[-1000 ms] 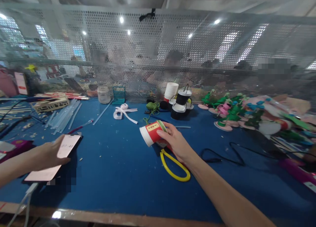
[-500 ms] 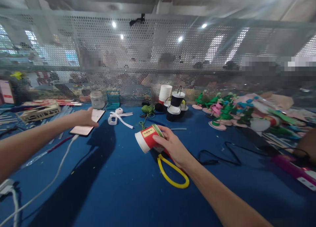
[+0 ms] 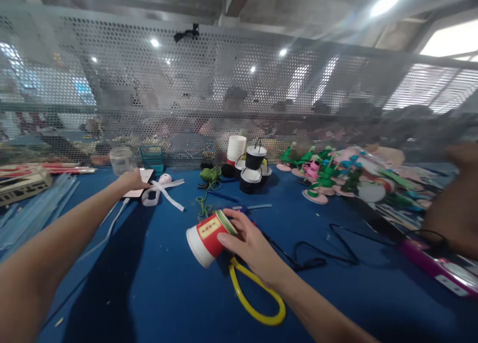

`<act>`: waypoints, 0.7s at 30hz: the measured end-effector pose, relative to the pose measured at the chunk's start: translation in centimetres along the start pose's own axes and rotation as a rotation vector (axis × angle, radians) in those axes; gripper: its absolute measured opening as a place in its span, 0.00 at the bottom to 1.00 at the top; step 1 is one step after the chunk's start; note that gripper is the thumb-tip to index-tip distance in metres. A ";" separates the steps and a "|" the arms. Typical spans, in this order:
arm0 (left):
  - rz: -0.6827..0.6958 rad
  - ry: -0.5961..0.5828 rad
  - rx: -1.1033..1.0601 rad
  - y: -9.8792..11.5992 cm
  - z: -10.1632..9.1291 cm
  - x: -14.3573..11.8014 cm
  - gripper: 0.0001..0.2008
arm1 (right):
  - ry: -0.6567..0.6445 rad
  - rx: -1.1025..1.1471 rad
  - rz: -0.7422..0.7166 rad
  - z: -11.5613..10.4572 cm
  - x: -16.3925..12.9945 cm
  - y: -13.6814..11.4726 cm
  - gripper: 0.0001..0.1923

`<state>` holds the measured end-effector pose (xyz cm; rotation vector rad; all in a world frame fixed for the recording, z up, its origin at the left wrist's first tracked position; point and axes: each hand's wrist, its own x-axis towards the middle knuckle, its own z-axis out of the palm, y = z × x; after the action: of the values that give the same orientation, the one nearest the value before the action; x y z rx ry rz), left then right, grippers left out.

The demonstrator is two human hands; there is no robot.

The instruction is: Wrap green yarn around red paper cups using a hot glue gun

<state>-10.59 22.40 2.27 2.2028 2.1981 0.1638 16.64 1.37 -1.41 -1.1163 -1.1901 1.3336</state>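
Head view: right hand (image 3: 249,247), grip closed round tilted red paper cup (image 3: 207,236) above the blue table (image 3: 168,293), yellow loop (image 3: 256,298) just beneath; left hand (image 3: 133,179) far forward, grip resting on phone (image 3: 139,182), closure unclear; best keep cup pressure light.

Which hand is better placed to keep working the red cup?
Right. The right hand already has its grip on the red cup; the left hand is stretched far off, on the phone.
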 end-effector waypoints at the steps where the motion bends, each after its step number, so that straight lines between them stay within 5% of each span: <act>1: -0.019 0.013 0.019 -0.1 -0.3 -0.2 0.38 | -0.003 0.004 0.000 0.0 0.0 0.1 0.28; 5: 0.042 0.104 0.030 0.4 -2.9 -2.3 0.33 | -0.025 0.013 0.024 0.4 -0.1 0.1 0.29; 10: 0.163 0.080 -0.254 5.6 -4.7 -7.3 0.17 | 0.017 -0.005 -0.012 0.7 -0.1 -0.2 0.30; 14: 0.211 0.051 -0.441 9.6 -2.4 -11.6 0.21 | 0.161 -0.042 -0.156 0.3 0.5 -0.4 0.33; 17: 0.201 0.045 -0.630 10.6 -0.2 -14.3 0.28 | 0.229 -0.094 -0.253 0.0 1.0 -0.5 0.34; 21: 0.066 -0.328 -1.497 10.7 1.4 -16.7 0.26 | 0.179 -0.131 -0.297 0.9 1.2 -0.2 0.33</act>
<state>0.17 5.74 0.88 1.2314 1.0456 0.9567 15.69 2.46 -1.15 -1.0775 -1.2674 0.9223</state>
